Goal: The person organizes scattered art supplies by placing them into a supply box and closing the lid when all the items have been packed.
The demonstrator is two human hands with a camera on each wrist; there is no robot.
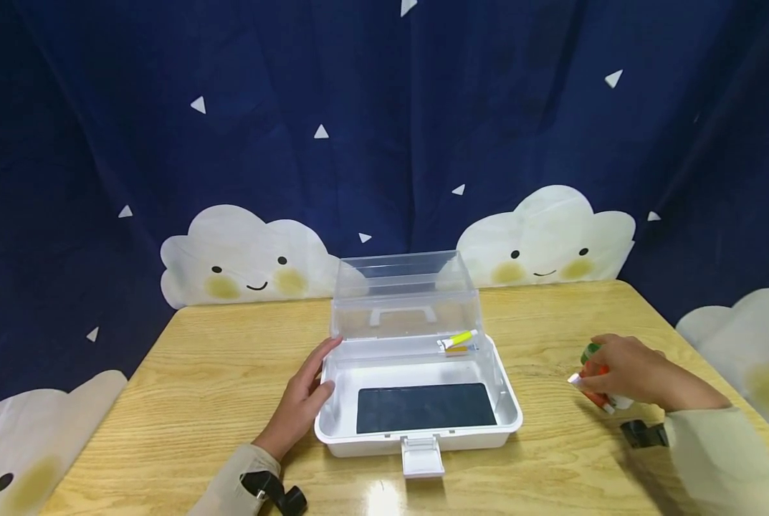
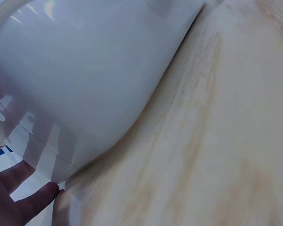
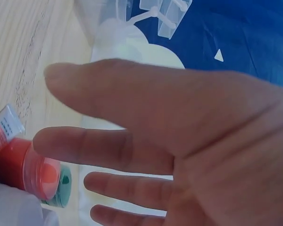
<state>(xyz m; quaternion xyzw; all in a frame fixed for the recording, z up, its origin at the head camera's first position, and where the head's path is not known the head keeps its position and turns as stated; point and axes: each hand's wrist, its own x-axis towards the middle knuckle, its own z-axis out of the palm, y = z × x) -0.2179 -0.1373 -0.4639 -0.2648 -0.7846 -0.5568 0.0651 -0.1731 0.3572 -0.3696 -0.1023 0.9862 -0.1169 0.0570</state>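
A white plastic box [image 1: 416, 442] stands on the table, its clear lid [image 1: 405, 315] raised at the back. My left hand [image 1: 303, 398] touches the box's left side with fingers extended; in the left wrist view, fingertips lie against its glossy outer wall [image 2: 85, 70]. Inside are a dark rectangular panel [image 1: 426, 408] and a yellow-labelled tube [image 1: 459, 338]. Over at the right, my right hand [image 1: 629, 369] hovers by a small cluster, its fingers straight and holding nothing. That cluster has a red jar [image 3: 19, 162], a green jar [image 3: 63, 186], a red-and-white tube [image 3: 2, 129] and a white container [image 3: 14, 207].
The wooden table [image 1: 242, 358] runs back to a dark blue curtain [image 1: 261, 93] printed with clouds and white triangles. A white latch flap [image 1: 423, 459] hangs from the box's front. An orange-labelled tube [image 1: 456, 350] lies under the yellow one.
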